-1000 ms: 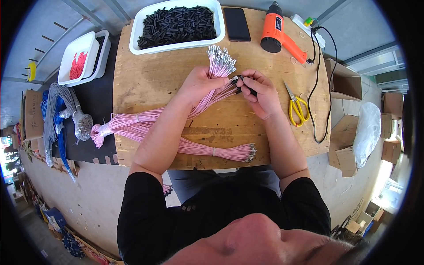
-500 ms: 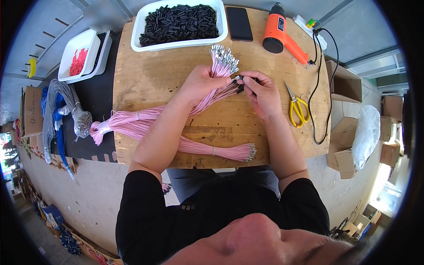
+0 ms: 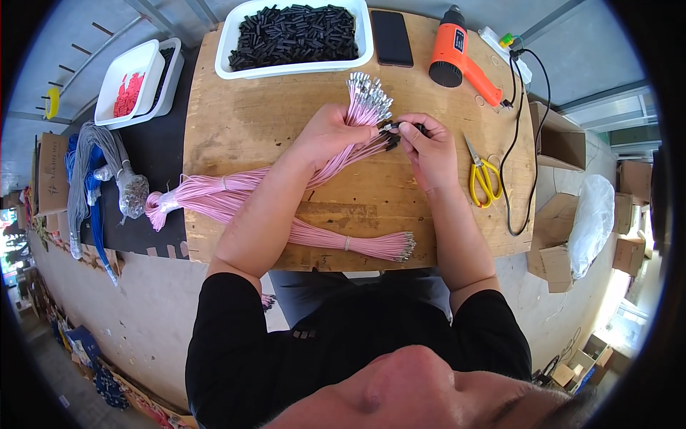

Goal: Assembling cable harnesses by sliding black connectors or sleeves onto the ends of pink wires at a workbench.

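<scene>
My left hand [image 3: 334, 136] is closed round a bundle of pink wires [image 3: 366, 107] whose silvery metal terminals fan out above the fist. Just right of it, my right hand [image 3: 427, 143] pinches a short black sleeve [image 3: 421, 129] between thumb and fingers, against the metal tip of one wire. Several wire ends with black sleeves [image 3: 391, 143] stick out between the two hands. The wires run down left under my left forearm to a wrapped end [image 3: 166, 203]. A second tied pink bundle [image 3: 357, 245] lies along the table's near edge.
A white tub [image 3: 223, 64] of black sleeves stands at the back, beside a phone [image 3: 391, 39]. An orange heat gun [image 3: 457, 57] and yellow-handled scissors [image 3: 484, 179] lie right, near a black cord [image 3: 509, 179]. Left are a tub of red pieces [image 3: 128, 96] and grey wires [image 3: 107, 146].
The black sleeve now shows more plainly in my right fingers, at the wire's tip. My right hand has shifted very slightly; my left keeps its hold on the bundle.
</scene>
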`<state>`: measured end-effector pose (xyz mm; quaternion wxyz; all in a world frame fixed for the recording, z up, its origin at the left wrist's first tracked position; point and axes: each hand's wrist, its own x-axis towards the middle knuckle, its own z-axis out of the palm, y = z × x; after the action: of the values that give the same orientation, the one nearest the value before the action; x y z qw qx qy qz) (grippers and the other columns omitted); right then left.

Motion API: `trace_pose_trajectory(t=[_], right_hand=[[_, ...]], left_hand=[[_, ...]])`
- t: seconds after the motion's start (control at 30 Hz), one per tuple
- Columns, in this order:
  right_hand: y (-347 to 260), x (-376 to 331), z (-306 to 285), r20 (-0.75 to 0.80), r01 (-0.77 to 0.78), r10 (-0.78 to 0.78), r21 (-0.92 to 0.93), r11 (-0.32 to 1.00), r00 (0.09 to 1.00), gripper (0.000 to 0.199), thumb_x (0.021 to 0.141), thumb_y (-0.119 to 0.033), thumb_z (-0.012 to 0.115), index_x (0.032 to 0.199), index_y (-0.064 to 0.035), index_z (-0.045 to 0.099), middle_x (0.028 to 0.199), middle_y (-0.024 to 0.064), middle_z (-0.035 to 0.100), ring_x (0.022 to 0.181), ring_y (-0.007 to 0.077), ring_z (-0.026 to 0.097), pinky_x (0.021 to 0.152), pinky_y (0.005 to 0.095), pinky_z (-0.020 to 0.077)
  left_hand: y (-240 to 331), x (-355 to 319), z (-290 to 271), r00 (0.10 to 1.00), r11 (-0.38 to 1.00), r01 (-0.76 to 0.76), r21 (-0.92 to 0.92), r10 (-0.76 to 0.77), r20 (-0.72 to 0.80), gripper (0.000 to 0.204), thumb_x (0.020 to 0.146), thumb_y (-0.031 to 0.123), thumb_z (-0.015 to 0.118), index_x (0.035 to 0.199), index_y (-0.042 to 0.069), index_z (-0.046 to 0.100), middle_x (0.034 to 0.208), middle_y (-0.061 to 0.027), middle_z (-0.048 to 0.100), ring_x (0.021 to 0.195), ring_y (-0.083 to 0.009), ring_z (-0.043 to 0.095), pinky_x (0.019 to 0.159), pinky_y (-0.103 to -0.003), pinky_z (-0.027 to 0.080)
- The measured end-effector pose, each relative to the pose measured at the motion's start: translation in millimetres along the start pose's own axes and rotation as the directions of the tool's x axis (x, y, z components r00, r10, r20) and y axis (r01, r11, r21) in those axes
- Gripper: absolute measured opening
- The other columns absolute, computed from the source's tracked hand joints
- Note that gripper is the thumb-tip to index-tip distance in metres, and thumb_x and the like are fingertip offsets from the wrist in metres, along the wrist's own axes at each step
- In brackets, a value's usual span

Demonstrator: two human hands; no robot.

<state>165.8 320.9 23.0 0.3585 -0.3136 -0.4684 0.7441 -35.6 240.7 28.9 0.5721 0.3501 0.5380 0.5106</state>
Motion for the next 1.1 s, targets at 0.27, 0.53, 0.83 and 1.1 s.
trace_pose_trajectory(t=[0.27,0.53,0.83,1.1], right_hand=[[-4.2,-0.3,0.7,-0.009,-0.051,0.051,0.008,0.999,0.999,0.016,0.096,-0.001,0.064,0.112,0.0021,0.068,0.091,0.0091,0.071,0.064,0.0051,0.046,0.053,0.0174,0.0332],[0.1,-1.3,-2.2,0.02,0.023,-0.024,0.02,1.0,1.0,0.015,0.094,-0.001,0.069,0.109,0.0021,0.071,0.084,0.0016,0.066,0.064,0.0043,0.047,0.052,0.0179,0.0325],[-0.9,-2.3,1.7,-0.012,0.002,-0.002,0.031,1.0,1.0,0.013,0.093,-0.002,0.071,0.106,0.0013,0.071,0.082,0.0002,0.064,0.064,0.0045,0.048,0.052,0.0179,0.0333],[-0.9,-1.0,0.9,-0.002,-0.02,0.02,0.022,1.0,1.0,0.006,0.093,-0.003,0.071,0.099,-0.0002,0.069,0.083,0.0023,0.066,0.064,0.0049,0.048,0.052,0.0182,0.0336]], left_hand=[[3.0,-2.7,1.2,0.999,0.999,-0.037,0.038,0.037,0.004,0.012,0.085,0.008,0.076,0.091,0.0,0.07,0.079,-0.0024,0.067,0.07,-0.0095,0.059,0.064,-0.026,0.047],[-0.3,-1.2,-1.1,0.999,0.995,-0.048,0.087,0.046,0.024,0.016,0.085,0.01,0.076,0.097,0.0,0.072,0.082,-0.002,0.068,0.073,-0.0086,0.06,0.066,-0.025,0.047],[-0.3,-0.8,-0.9,0.997,0.992,-0.069,0.101,0.066,0.032,0.015,0.085,0.011,0.077,0.095,0.0,0.073,0.081,-0.0007,0.068,0.072,-0.0081,0.059,0.066,-0.025,0.047],[-2.5,-0.2,-1.3,0.997,0.991,-0.081,0.111,0.078,0.029,0.017,0.085,0.012,0.076,0.096,0.0,0.074,0.082,-0.0007,0.069,0.074,-0.0076,0.059,0.067,-0.027,0.048]])
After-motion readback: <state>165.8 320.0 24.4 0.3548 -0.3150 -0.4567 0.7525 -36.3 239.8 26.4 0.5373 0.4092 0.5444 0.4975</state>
